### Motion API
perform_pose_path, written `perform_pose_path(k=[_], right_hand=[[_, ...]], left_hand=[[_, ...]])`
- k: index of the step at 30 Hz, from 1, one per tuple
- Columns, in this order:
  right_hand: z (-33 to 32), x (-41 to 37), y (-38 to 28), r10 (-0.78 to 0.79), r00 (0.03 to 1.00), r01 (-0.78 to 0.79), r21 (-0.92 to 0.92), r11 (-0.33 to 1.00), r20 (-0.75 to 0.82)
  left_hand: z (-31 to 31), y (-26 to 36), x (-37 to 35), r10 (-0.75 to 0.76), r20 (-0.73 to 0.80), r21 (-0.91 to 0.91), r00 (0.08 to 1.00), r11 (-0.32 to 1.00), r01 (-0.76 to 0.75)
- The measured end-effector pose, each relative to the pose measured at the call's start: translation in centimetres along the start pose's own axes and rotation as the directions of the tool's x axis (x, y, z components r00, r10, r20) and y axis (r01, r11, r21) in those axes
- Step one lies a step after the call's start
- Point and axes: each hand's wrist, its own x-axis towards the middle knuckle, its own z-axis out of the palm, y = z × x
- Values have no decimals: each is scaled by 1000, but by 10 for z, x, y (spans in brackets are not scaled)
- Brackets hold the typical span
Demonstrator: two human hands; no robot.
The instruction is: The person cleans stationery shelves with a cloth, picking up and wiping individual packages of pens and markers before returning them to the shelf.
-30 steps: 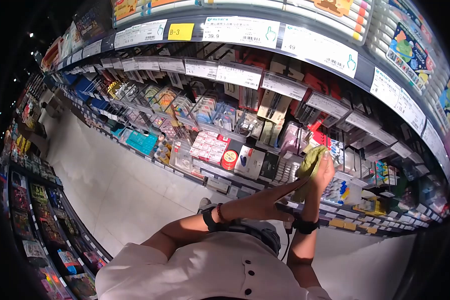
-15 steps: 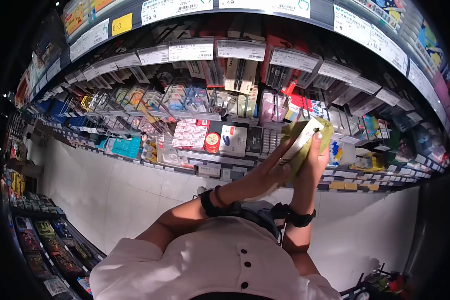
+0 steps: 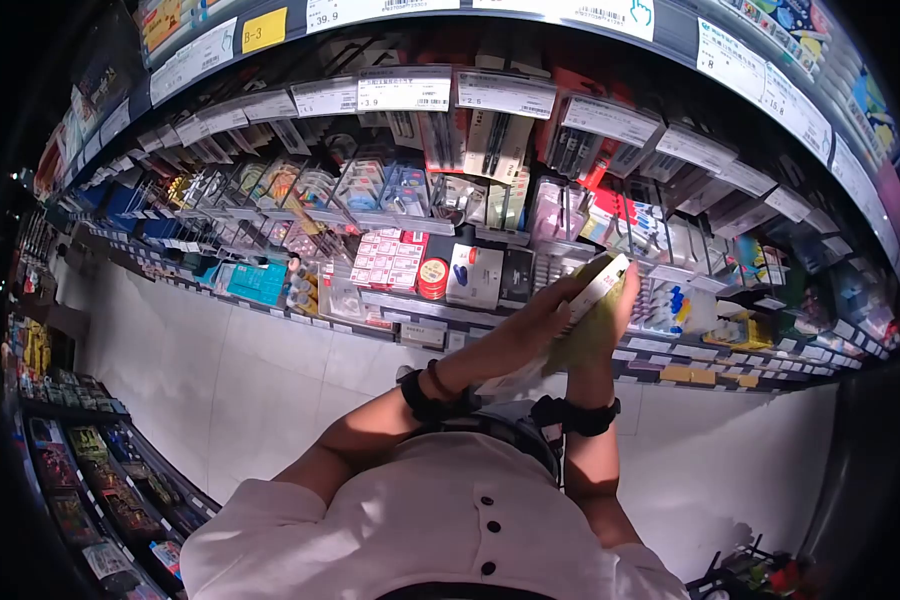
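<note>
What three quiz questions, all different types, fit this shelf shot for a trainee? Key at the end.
1. Multiple choice: what does the yellow rectangular label on the upper shelf edge read?
A. A-7
B. B-3
C. C-5
2. True or false: the yellow-green soft item with a white strip is between the left hand and the right hand.
3. Fill in: in the picture, the round red container is to the ____ of the white flat package.

Key: 1. B; 2. true; 3. left
</note>
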Motion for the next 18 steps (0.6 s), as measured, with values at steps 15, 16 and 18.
perform_pose_path(k=[15, 16, 18], right_hand=[[8, -20, 5, -485, 846, 393, -354, 848, -221], [2, -25, 5, -446, 890, 383, -383, 840, -88], [-4, -29, 10, -388, 921, 339, -561, 755, 33]], left_hand=[[13, -5, -8, -47, -367, 99, 929, 991, 89], [9, -6, -7, -9, -348, 204, 937, 975, 85], [7, -7, -5, 164, -263, 457, 951, 889, -27]])
